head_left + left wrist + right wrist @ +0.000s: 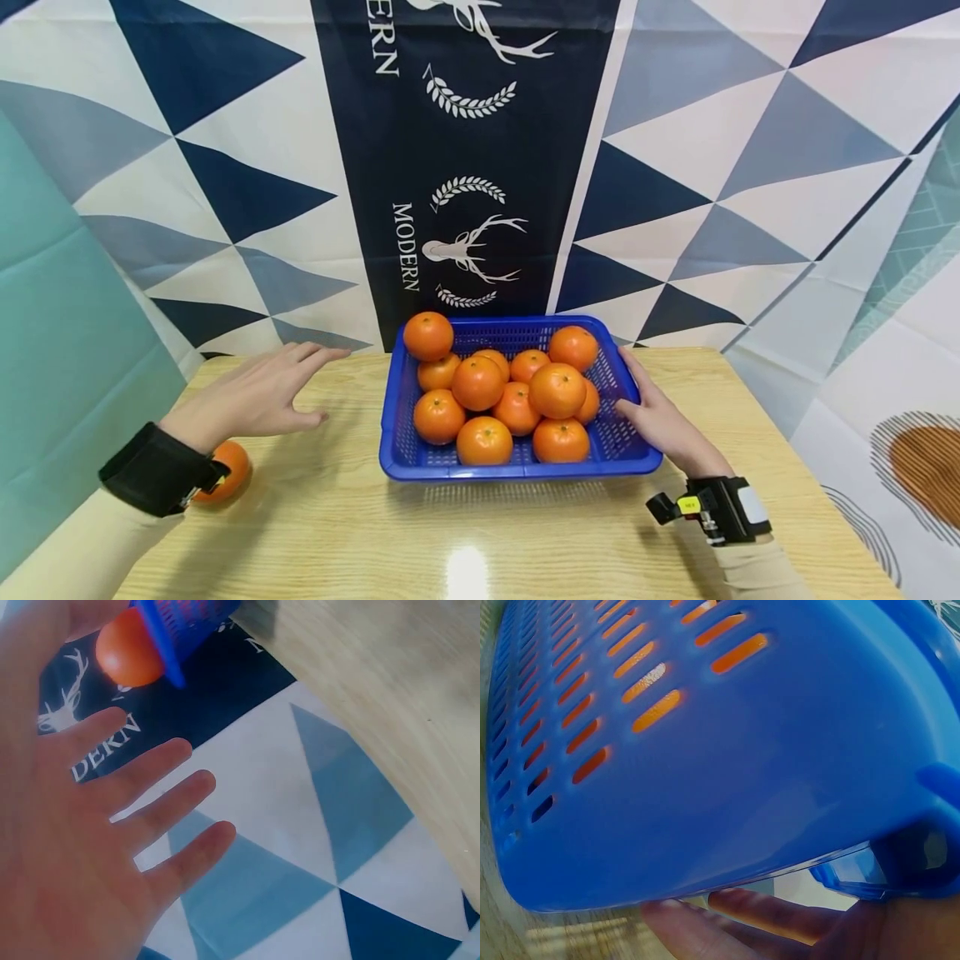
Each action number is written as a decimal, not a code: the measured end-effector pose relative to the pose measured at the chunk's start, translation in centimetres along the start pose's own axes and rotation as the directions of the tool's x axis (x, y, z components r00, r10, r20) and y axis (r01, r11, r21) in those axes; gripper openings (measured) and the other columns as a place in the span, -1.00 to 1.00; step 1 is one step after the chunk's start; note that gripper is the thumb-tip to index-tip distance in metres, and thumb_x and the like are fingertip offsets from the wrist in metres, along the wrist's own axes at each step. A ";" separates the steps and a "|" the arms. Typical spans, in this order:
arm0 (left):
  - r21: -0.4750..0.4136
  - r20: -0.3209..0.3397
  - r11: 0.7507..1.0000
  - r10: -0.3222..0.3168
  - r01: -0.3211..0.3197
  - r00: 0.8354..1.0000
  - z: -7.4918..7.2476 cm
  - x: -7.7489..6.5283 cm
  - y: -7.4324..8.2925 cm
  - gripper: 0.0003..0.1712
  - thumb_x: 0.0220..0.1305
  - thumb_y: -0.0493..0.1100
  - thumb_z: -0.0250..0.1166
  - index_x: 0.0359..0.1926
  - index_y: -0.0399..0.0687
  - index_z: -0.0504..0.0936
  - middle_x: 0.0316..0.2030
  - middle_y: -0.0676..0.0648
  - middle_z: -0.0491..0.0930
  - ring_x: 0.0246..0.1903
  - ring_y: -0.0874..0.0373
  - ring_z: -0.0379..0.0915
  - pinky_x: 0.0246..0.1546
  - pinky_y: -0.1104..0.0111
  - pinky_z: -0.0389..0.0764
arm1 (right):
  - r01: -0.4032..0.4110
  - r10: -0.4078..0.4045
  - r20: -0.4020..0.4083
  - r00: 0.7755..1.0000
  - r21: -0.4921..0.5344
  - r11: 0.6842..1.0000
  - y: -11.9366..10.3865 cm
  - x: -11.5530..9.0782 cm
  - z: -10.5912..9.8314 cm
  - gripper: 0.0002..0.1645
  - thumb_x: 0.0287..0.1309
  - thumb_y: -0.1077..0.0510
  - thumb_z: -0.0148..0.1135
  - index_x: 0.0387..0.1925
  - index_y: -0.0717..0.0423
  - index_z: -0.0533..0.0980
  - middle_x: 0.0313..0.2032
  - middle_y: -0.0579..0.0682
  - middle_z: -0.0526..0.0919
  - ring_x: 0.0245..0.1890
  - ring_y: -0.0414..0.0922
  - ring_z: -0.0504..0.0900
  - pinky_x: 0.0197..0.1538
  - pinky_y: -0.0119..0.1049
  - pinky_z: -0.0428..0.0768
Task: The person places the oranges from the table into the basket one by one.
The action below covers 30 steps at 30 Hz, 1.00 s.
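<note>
A blue plastic basket [517, 472] with slotted walls stands at the back of the table and holds several oranges [483, 442], some piled on others. My right hand [667, 421] grips its right side, thumb at the rim and the other fingers along the outside. In the right wrist view, fingertips [735, 900] lie against the outer wall of the basket [780, 772]. To the left of the basket, my left hand [258, 387] hovers with fingers spread and nothing in it. One loose orange [228, 471] lies on the table, partly hidden behind the left wrist.
The light wooden table [360, 533] ends at a patterned wall cloth [465, 167] right behind the basket. Pale green cloth [67, 367] hangs along the left side. A white cloth [840, 400] lies beyond the right table edge.
</note>
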<state>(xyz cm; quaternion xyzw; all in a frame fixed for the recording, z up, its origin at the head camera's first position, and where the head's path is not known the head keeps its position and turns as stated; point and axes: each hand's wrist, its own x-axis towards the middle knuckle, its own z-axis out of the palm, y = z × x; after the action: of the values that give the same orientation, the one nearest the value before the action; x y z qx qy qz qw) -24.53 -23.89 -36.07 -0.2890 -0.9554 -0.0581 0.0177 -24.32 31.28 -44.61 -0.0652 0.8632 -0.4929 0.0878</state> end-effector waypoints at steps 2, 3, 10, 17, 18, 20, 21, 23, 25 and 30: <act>-0.002 -0.013 1.000 0.007 -0.007 1.000 0.3 -0.5 -0.3 -0.06 0.30 0.14 0.56 0.62 -0.02 0.49 0.41 -0.30 0.65 0.30 -0.31 0.64 0.27 -0.32 0.73 | -0.003 0.003 -0.005 1.000 -0.002 1.000 0.0 -0.1 -0.1 0.19 0.57 0.33 -0.02 0.85 -0.09 -0.51 0.81 0.46 -0.35 0.68 0.63 0.07 0.59 0.69 0.21; -0.001 -0.018 1.000 0.010 -0.010 1.000 0.4 -0.7 -0.5 -0.05 0.29 0.14 0.56 0.62 -0.03 0.49 0.41 -0.30 0.66 0.29 -0.30 0.64 0.26 -0.31 0.73 | -0.004 0.004 -0.007 1.000 -0.003 1.000 0.0 -0.1 -0.1 0.19 0.58 0.33 -0.02 0.85 -0.10 -0.51 0.81 0.45 -0.35 0.68 0.63 0.07 0.59 0.69 0.22; -0.015 -0.024 1.000 0.016 -0.016 1.000 1.5 -2.1 -1.4 -0.04 0.26 0.16 0.59 0.59 -0.07 0.51 0.46 -0.32 0.62 0.35 -0.36 0.61 0.29 -0.35 0.70 | -0.014 0.014 -0.007 1.000 0.002 1.000 0.1 -0.2 -0.1 0.18 0.59 0.33 -0.03 0.85 -0.11 -0.51 0.82 0.44 -0.36 0.69 0.63 0.07 0.59 0.69 0.21; -0.057 0.017 0.995 -0.076 0.077 0.997 2.3 -3.9 -2.5 -0.03 0.26 0.17 0.59 0.61 -0.03 0.50 0.50 -0.36 0.58 0.41 -0.42 0.55 0.34 -0.44 0.62 | -0.003 0.003 -0.008 1.000 0.006 1.000 0.2 -0.2 0.0 0.18 0.58 0.33 -0.02 0.85 -0.06 -0.49 0.81 0.46 -0.35 0.69 0.61 0.08 0.61 0.67 0.21; -0.063 0.019 0.994 -0.089 0.090 0.996 2.4 -4.1 -2.7 -0.03 0.27 0.17 0.58 0.61 -0.02 0.49 0.50 -0.36 0.57 0.42 -0.42 0.54 0.34 -0.44 0.62 | -0.005 0.005 -0.008 1.000 0.006 1.000 0.2 -0.2 0.1 0.18 0.58 0.33 -0.02 0.85 -0.07 -0.49 0.81 0.46 -0.35 0.69 0.61 0.09 0.61 0.67 0.22; -0.070 0.010 0.992 -0.103 0.103 0.995 2.7 -4.8 -3.2 -0.02 0.27 0.17 0.58 0.62 -0.03 0.49 0.50 -0.38 0.56 0.41 -0.42 0.54 0.33 -0.42 0.63 | -0.008 0.008 -0.007 1.000 0.002 1.000 0.1 -0.1 0.1 0.18 0.58 0.33 -0.02 0.85 -0.10 -0.50 0.81 0.45 -0.36 0.69 0.61 0.08 0.61 0.67 0.22; -0.073 0.001 0.992 -0.105 0.104 0.995 2.8 -5.1 -3.5 -0.02 0.27 0.16 0.58 0.62 -0.04 0.48 0.49 -0.39 0.56 0.41 -0.42 0.54 0.31 -0.41 0.64 | -0.009 0.009 -0.006 1.000 0.002 1.000 0.1 -0.2 0.1 0.18 0.58 0.33 -0.02 0.85 -0.10 -0.50 0.81 0.45 -0.36 0.69 0.61 0.09 0.60 0.66 0.24; -0.081 -0.018 0.991 -0.112 0.110 0.994 3.1 -5.8 -4.0 -0.02 0.28 0.15 0.59 0.62 -0.05 0.48 0.48 -0.40 0.57 0.40 -0.42 0.54 0.30 -0.39 0.65 | -0.009 0.009 -0.006 1.000 -0.001 1.000 0.1 -0.1 0.1 0.18 0.58 0.32 -0.02 0.85 -0.10 -0.50 0.81 0.45 -0.36 0.69 0.61 0.08 0.60 0.66 0.23; -0.094 -0.041 0.989 -0.117 0.113 0.992 3.4 -6.5 -4.4 -0.03 0.28 0.13 0.60 0.61 -0.06 0.47 0.47 -0.40 0.57 0.39 -0.43 0.55 0.28 -0.38 0.66 | -0.005 0.005 -0.007 1.000 -0.007 1.000 0.0 -0.1 0.1 0.18 0.58 0.32 -0.02 0.85 -0.09 -0.50 0.81 0.46 -0.35 0.69 0.62 0.07 0.60 0.67 0.22; -0.138 -0.070 0.980 -0.152 0.142 0.986 3.8 -8.4 -5.7 -0.02 0.28 0.11 0.62 0.62 -0.07 0.44 0.48 -0.43 0.54 0.38 -0.46 0.54 0.20 -0.40 0.66 | -0.009 0.009 -0.006 1.000 -0.008 1.000 0.1 -0.1 0.0 0.18 0.58 0.33 -0.02 0.85 -0.09 -0.50 0.82 0.45 -0.36 0.70 0.63 0.05 0.60 0.67 0.20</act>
<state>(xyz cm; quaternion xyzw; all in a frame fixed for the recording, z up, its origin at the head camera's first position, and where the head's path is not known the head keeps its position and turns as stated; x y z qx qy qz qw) -20.72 -32.75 -40.98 -0.2155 -0.9667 -0.1343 0.0325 -24.26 31.33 -44.65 -0.0600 0.8657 -0.4893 0.0872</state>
